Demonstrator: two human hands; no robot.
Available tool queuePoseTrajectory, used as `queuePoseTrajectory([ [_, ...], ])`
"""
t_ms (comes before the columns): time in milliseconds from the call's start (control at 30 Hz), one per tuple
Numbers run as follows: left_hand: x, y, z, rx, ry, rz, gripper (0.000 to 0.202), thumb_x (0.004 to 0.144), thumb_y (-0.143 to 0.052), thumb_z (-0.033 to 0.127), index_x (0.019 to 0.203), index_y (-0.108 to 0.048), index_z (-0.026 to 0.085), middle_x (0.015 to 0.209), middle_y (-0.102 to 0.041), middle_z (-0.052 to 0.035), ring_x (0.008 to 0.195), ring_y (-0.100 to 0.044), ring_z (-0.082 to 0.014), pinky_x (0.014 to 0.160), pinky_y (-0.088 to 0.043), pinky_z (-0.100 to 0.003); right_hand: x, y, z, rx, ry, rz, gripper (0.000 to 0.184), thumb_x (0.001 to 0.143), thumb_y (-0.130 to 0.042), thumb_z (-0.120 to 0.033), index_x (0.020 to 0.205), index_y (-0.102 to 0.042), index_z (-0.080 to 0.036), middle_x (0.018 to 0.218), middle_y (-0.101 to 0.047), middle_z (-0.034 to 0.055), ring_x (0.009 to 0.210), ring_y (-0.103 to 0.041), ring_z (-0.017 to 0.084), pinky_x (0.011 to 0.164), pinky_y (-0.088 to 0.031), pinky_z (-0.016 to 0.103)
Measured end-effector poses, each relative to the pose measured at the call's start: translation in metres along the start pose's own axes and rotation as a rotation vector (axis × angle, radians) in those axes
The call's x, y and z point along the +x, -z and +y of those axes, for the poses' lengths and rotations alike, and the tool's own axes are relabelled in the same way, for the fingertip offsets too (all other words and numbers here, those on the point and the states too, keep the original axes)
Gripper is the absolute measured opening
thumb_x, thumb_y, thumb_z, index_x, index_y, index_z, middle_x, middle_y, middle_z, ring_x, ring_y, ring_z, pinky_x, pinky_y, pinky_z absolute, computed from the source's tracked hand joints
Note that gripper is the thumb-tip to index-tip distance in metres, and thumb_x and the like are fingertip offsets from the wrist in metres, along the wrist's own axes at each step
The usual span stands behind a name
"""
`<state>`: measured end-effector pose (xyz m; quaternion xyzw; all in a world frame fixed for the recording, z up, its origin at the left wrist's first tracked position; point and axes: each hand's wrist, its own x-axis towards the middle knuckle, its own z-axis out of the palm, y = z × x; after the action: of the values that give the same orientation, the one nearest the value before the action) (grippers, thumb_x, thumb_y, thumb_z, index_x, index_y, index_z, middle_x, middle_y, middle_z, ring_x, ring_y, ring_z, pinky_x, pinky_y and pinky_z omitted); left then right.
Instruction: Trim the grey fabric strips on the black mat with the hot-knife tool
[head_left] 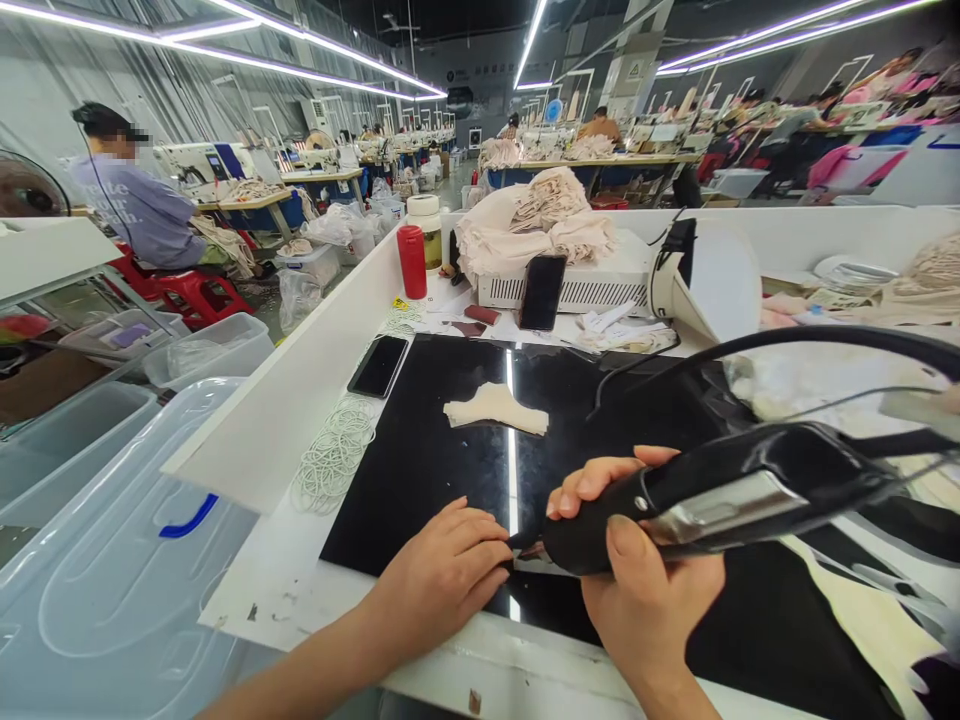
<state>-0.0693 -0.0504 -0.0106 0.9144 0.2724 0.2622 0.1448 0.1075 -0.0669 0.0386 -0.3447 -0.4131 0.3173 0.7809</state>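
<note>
My right hand (652, 590) is wrapped around a black corded hand tool (720, 490) with a silver side panel. The tool's narrow tip points left, low over the shiny black sheet (420, 470). Close to that tip is my left hand (450, 565), palm down, its fingers pressed together. A small dark piece shows at the left fingertips, but what it is I cannot make out. Farther up the black sheet lies a cream fabric piece (496, 408), with a curved edge, apart from both hands.
Left of the sheet are a pile of pale elastic bands (334, 455) and a phone (379, 366). Another phone (542, 292) leans against a white box (566, 280) topped with beige fabric (536, 215). A red bottle (411, 262) stands nearby. A thick black cable (825, 340) arches at right.
</note>
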Motion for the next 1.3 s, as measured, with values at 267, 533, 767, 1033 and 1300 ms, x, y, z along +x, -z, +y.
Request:
queuePoseTrajectory([
  [267,0.002,-0.001,0.001,-0.005,0.034,0.01,0.012,0.105,-0.054,0.019,0.109,-0.066,0.018,0.113,-0.073,-0.0035,0.114,-0.066,-0.0168,0.121,-0.042,-0.043,-0.007,0.0,-0.001,0.03,-0.008,-0.024,0.032,0.092,-0.075,-0.028,0.119,-0.059,-0.029,0.085,-0.062,-0.001,0.068,-0.062,0.017,0.064,-0.056,0.035],
  [533,0.001,0.001,0.002,0.032,-0.018,-0.042,0.02,0.105,-0.054,0.019,0.119,-0.067,0.02,0.118,-0.068,-0.0059,0.115,-0.063,-0.0214,0.116,-0.045,-0.048,-0.002,0.005,-0.008,0.006,-0.014,-0.025,0.034,0.091,-0.076,-0.027,0.121,-0.059,-0.028,0.086,-0.063,-0.0006,0.069,-0.064,0.018,0.065,-0.057,0.036],
  [767,0.028,0.012,-0.013,-0.029,-0.123,-0.17,0.018,0.105,-0.054,0.017,0.116,-0.068,0.018,0.119,-0.068,-0.0067,0.112,-0.065,-0.0188,0.119,-0.04,-0.046,0.02,0.021,-0.029,-0.045,0.049,0.14,0.043,0.078,-0.085,-0.033,0.114,-0.063,-0.026,0.079,-0.065,-0.0021,0.062,-0.061,0.018,0.057,-0.057,0.034],
  [1033,0.081,0.005,-0.031,-0.334,-0.218,-0.481,0.055,0.096,-0.073,0.027,0.145,-0.05,0.028,0.146,-0.06,-0.0047,0.148,-0.041,-0.0275,0.126,-0.026,-0.058,0.022,0.029,-0.023,-0.078,0.061,0.164,0.041,0.081,-0.084,-0.031,0.116,-0.062,-0.027,0.081,-0.065,-0.0025,0.064,-0.062,0.017,0.06,-0.057,0.033],
  [1300,0.078,-0.003,-0.035,-0.373,-0.188,-0.548,0.069,0.093,-0.076,0.041,0.152,-0.043,0.029,0.145,-0.061,-0.008,0.152,-0.036,-0.0288,0.127,-0.014,-0.062,0.023,0.028,-0.013,-0.083,0.071,0.131,0.038,0.086,-0.081,-0.03,0.118,-0.061,-0.028,0.083,-0.065,-0.0029,0.067,-0.063,0.016,0.064,-0.057,0.034],
])
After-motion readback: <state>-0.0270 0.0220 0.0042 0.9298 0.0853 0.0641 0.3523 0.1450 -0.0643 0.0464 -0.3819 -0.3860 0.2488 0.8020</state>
